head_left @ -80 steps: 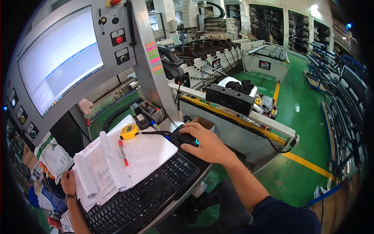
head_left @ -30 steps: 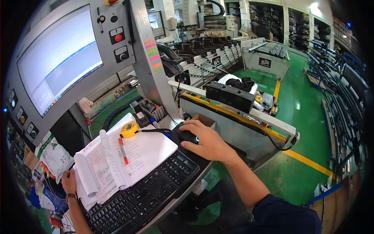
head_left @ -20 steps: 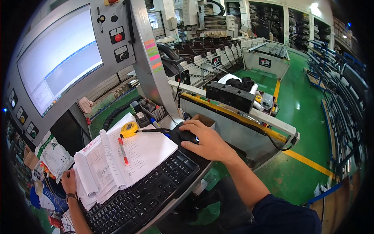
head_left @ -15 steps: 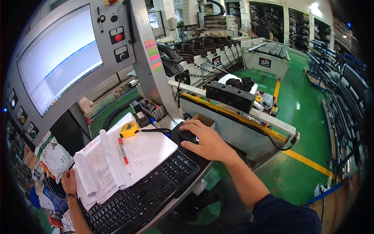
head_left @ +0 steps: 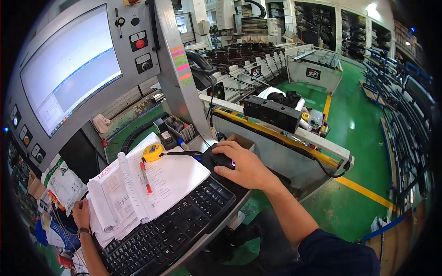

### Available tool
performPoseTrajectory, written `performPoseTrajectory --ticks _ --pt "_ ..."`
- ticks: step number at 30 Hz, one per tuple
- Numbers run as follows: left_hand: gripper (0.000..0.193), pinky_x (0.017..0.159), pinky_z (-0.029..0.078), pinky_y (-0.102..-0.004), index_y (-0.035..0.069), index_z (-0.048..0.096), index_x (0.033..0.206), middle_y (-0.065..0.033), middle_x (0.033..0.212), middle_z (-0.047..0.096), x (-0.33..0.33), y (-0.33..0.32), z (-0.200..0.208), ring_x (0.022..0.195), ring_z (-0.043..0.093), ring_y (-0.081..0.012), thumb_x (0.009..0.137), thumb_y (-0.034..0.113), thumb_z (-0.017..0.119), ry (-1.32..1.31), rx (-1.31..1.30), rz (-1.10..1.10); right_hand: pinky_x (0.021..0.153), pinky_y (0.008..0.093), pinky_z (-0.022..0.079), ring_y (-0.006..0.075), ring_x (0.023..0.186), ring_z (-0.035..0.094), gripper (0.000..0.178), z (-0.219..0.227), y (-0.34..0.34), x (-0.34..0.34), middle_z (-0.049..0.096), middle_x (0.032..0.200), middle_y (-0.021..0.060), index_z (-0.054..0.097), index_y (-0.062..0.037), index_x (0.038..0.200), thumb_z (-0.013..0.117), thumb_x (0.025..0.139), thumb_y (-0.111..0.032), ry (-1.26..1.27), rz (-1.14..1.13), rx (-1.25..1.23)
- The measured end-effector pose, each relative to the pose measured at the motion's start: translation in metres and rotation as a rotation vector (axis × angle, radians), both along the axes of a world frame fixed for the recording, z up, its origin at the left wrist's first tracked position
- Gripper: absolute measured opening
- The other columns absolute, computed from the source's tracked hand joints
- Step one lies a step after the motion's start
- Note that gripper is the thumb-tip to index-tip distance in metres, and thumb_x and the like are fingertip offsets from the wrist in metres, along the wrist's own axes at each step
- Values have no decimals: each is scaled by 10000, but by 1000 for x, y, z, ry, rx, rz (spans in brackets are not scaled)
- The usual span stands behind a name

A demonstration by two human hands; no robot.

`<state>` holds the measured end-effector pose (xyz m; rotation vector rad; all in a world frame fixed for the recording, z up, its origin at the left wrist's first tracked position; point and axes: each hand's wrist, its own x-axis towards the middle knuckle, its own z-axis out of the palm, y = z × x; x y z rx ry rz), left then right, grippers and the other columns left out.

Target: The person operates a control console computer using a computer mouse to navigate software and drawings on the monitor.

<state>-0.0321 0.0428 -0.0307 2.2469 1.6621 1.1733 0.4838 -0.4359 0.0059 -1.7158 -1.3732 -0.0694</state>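
Observation:
My right hand [head_left: 244,166] is closed over a black computer mouse [head_left: 222,160] with a small lit spot on its side. The mouse lies on the right end of the dark shelf, past the black keyboard [head_left: 170,230]. My left hand [head_left: 81,214] rests with curled fingers at the left edge of the papers; what it grips there is hidden. Stacked papers [head_left: 175,177] with curled-back sheets cover the back of the keyboard shelf. On them lie a yellow tape measure [head_left: 153,152] with a black strap and a red marker [head_left: 145,178].
A grey control panel with a lit screen [head_left: 69,69] and several buttons stands at the left. Behind the papers sits a grey parts tray [head_left: 184,131]. A rail with a black box [head_left: 271,114] runs rightward. Metal bars on racks [head_left: 410,133] line the right side.
The lit spot on the mouse has turned from bluish white to purple. Both hands stay in place.

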Motion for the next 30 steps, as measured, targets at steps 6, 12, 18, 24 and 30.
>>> performPoseTrajectory --ticks 6,12,18,24,30 --pt "444 930 564 -411 -9 773 1118 -190 1067 798 0 1 -1 985 753 -303 1017 421 738 -13 -10 -5 1085 484 518 414 1293 633 506 0 0 0 602 1485 175 656 -68 1391 741 980 -351 23 8 -6" --pt "434 933 564 -409 -10 773 1117 -193 1069 798 1 0 -1 982 754 -305 1021 412 736 -12 -5 1 1095 488 511 417 1302 628 513 0 0 0 596 1496 175 650 -67 1402 740 982 -347 3 -6 -16" --pt "447 938 563 -415 -6 773 1121 -193 1083 801 1 -1 1 995 760 -317 1020 428 731 8 -2 9 1103 442 519 376 1333 625 521 2 -1 0 584 1519 152 637 -71 1429 745 984 -321 1 -2 -35" --pt "465 936 562 -422 -5 774 1127 -192 1080 801 1 -2 1 993 760 -319 1020 445 727 13 -2 11 1096 437 522 369 1321 630 523 2 -1 -1 586 1510 147 639 -80 1430 751 977 -317 -3 -6 -25" --pt "463 931 562 -422 -7 775 1117 -192 1075 799 1 -2 0 988 757 -317 1019 443 730 1 -2 1 1094 435 524 367 1324 628 522 1 -1 0 587 1507 145 633 -77 1433 750 979 -308 -11 -5 -25"
